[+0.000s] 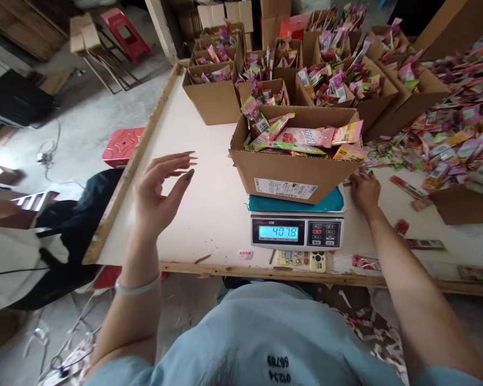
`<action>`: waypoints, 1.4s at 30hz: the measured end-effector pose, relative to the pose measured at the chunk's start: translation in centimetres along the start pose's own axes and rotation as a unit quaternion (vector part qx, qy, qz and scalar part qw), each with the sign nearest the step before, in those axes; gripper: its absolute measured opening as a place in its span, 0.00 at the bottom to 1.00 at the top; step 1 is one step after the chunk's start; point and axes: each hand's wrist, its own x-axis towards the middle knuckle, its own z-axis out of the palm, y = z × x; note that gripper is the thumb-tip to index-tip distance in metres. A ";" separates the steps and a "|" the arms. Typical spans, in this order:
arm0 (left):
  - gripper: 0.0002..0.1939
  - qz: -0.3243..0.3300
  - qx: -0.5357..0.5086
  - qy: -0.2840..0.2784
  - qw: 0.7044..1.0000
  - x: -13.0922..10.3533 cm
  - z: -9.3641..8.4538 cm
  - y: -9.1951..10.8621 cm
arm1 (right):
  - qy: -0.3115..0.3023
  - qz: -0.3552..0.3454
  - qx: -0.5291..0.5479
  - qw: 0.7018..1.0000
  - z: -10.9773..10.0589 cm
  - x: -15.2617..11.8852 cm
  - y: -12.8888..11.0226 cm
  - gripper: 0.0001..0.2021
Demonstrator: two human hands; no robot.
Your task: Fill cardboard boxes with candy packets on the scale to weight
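A cardboard box (293, 169) filled with pink and green snack packets (306, 138) stands on a digital scale (297, 231) whose display reads 4078. My left hand (161, 190) hovers open above the white table, left of the box, holding nothing. My right hand (364, 190) rests on the table at the box's lower right corner, fingers pointing toward the loose packets; whether it grips anything is hidden.
Several more open boxes (213, 91) of packets stand behind. A heap of loose packets (451, 134) covers the table's right side. A flat cardboard piece (467, 206) lies at right. A red stool (123, 146) stands by the table's left edge (124, 177).
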 end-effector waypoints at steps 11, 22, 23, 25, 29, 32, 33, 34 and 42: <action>0.33 -0.246 -0.193 -0.053 0.948 -2.7 11.3 -6.6 | 0.217 -0.087 0.489 0.841 -10.8 0.9 -9.5 0.35; 0.46 -0.310 -0.290 -0.122 0.897 -5.9 13.7 -7.4 | 0.120 -0.090 0.521 0.841 -12.3 0.6 -14.1 0.50; 0.46 -0.307 -0.298 -0.126 0.895 -5.9 13.7 -7.5 | 0.128 -0.085 0.538 0.829 -12.4 0.5 -14.0 0.49; 0.46 -0.299 -0.319 -0.136 0.889 -5.9 13.7 -7.6 | 0.141 -0.077 0.561 0.812 -12.6 0.3 -13.7 0.48; 0.47 -0.288 -0.353 -0.147 0.878 -5.7 14.0 -7.5 | 0.182 -0.049 0.563 0.805 -13.6 -0.3 -13.6 0.45; 0.47 -0.293 -0.354 -0.149 0.876 -5.6 14.0 -7.4 | 0.221 -0.022 0.551 0.804 -14.6 -1.0 -13.5 0.42; 0.47 -0.295 -0.352 -0.147 0.876 -5.6 13.9 -7.4 | 0.230 -0.024 0.544 0.807 -14.8 -1.3 -13.3 0.40; 0.48 -0.297 -0.350 -0.145 0.876 -5.6 13.8 -7.4 | 0.239 -0.032 0.533 0.811 -15.0 -1.5 -13.1 0.39; 0.48 -0.297 -0.353 -0.138 0.876 -5.7 13.9 -7.7 | 0.246 -0.135 0.300 0.912 -16.5 -4.2 -10.8 0.33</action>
